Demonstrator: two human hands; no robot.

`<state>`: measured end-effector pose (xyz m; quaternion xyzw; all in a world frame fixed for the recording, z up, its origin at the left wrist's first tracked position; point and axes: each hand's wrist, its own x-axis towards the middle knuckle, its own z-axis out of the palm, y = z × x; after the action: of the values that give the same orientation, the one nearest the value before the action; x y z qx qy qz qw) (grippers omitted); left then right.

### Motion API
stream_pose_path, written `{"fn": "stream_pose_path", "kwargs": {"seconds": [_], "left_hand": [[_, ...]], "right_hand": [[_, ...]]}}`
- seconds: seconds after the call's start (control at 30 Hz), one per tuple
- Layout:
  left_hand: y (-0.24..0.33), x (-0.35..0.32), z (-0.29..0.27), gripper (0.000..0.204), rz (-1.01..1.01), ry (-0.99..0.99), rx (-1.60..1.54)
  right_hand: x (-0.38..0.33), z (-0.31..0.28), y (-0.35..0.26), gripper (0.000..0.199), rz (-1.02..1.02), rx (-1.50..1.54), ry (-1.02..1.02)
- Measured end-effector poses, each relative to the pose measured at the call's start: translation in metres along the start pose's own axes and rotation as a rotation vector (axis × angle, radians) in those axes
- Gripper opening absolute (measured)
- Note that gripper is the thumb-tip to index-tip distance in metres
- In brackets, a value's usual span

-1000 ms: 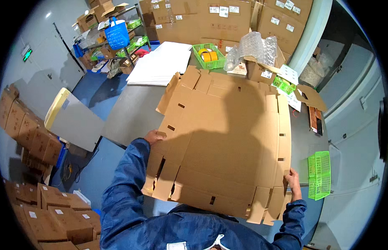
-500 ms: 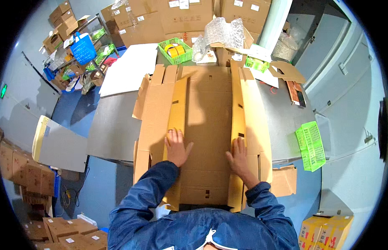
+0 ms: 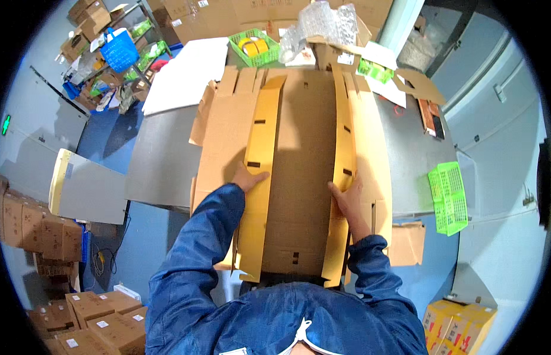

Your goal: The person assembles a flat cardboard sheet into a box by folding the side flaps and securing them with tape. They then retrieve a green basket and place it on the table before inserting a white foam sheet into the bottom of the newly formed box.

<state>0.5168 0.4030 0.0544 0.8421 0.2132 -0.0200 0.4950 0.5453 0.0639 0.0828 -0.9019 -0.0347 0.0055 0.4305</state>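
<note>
A large brown cardboard box blank lies opened out on the grey table, its long side strips creased and standing up. My left hand grips the left strip, thumb across its yellowish face and the other fingers partly hidden behind it. On the opposite side, my right hand holds the right strip, with the thumb at its inner side and the fingers along its outer side. Small dark slots show in both strips. The blank's near end reaches my body.
A green basket with yellow tape rolls and a white sheet lie at the far left of the table. Bubble wrap sits behind the blank. Another green basket is at the right edge. Stacked cartons stand lower left.
My hands have gone from lying flat on the strips to gripping them at their outer sides. The left strip has shifted and shows more of its yellowish face. The view has tilted downward.
</note>
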Motion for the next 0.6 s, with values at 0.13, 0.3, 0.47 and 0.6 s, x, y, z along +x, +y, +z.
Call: {"fn": "stream_pose_path", "kwargs": {"seconds": [0.13, 0.3, 0.47, 0.6], "left_hand": [[-0.002, -0.003, -0.005, 0.068, 0.076, 0.163, 0.373], [0.001, -0.015, -0.01, 0.02, 0.037, 0.323, 0.625], [-0.004, -0.012, -0.007, 0.013, 0.028, 0.322, 0.634], [-0.005, -0.012, -0.003, 0.019, 0.011, 0.301, 0.589]], "right_hand": [[0.0, -0.003, 0.003, 0.096, 0.094, -0.04, -0.073], [-0.011, 0.033, -0.016, 0.1, 0.053, -0.545, 0.041], [-0.014, 0.045, -0.016, 0.093, -0.036, -0.613, 0.069], [-0.007, 0.039, -0.02, 0.091, 0.154, -0.31, 0.063]]}}
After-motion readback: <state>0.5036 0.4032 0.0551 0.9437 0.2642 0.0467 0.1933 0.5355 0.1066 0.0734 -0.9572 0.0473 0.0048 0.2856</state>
